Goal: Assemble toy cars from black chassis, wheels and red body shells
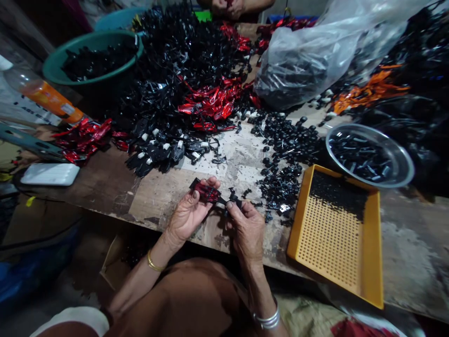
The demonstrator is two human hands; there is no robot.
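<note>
Left hand [187, 216] is pinching a red-and-black plastic piece [206, 192] over the wooden workbench [105, 187]; right hand [247, 231] is gripping its black end, fingers pressed together, near loose black plastic parts [282, 185].

Worn wooden table [105, 196]: yellow perforated tray [329, 248], steel bowl [393, 150], black plastic parts [284, 145].

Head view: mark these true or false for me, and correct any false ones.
1. The left hand holds a red-and-black plastic piece: true.
2. The right hand has a gold bangle on its wrist: false, it has silver bangles.
3. The round steel bowl holds red pieces: false, it holds black pieces.
4. The yellow perforated plastic tray lies to the right of the hands: true.
</note>
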